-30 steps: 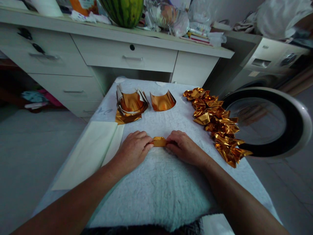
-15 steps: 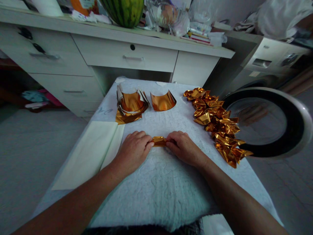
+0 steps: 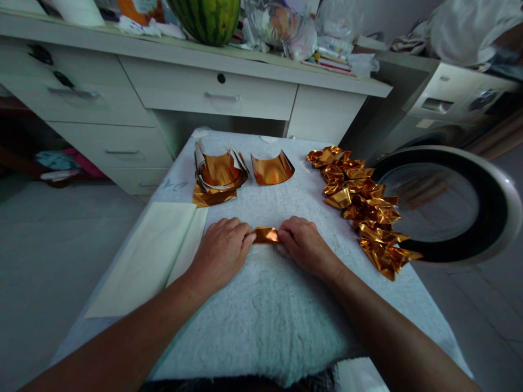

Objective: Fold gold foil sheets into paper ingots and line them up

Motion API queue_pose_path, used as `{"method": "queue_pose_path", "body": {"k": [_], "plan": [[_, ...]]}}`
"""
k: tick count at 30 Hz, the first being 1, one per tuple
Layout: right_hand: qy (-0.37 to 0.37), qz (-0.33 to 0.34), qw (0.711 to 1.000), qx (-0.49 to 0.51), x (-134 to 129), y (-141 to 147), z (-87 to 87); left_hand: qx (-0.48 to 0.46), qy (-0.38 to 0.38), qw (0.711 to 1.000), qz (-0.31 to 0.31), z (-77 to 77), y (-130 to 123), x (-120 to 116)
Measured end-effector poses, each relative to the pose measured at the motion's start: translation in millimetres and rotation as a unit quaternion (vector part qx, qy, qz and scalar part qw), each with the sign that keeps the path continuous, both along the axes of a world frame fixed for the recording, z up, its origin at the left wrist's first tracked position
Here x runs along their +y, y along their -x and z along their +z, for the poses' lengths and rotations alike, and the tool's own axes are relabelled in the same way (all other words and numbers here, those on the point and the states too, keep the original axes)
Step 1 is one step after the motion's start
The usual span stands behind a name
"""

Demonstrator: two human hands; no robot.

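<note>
A narrow strip of folded gold foil paper [image 3: 266,236] lies across the middle of the cloth-covered table [image 3: 281,321]. My left hand [image 3: 224,247] pinches its left end, and my right hand [image 3: 304,242] pinches the right end. Beyond them stands a stack of curved gold foil sheets [image 3: 220,171], with a single curved sheet [image 3: 273,167] to its right. Several folded, crumpled-looking gold foil pieces [image 3: 359,201] form a long row along the table's right side.
Pale paper sheets [image 3: 143,258] lie on the table's left. Behind is a white counter with drawers [image 3: 220,95], bearing a watermelon [image 3: 208,19] and plastic bags. An open washing machine door [image 3: 445,204] is at the right edge.
The foil strip between my hands now looks flatter and smoother along its upper edge. Both hands have barely moved.
</note>
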State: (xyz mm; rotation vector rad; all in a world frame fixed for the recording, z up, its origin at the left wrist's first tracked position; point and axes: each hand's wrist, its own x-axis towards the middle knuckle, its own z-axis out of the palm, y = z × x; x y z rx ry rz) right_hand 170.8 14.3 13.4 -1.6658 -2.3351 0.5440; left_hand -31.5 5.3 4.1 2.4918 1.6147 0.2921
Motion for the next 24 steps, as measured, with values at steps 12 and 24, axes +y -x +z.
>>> {"method": "queue_pose_path", "body": {"k": [12, 24], "plan": [[-0.031, -0.037, 0.994, -0.098, -2.4, 10.2, 0.2, 0.051, -0.046, 0.997, 0.043, -0.7, -4.8, -2.4], [-0.044, -0.040, 0.992, -0.113, -2.6, 12.2, -2.4, 0.030, -0.034, 0.998, 0.050, 1.5, -5.8, -3.2]]}}
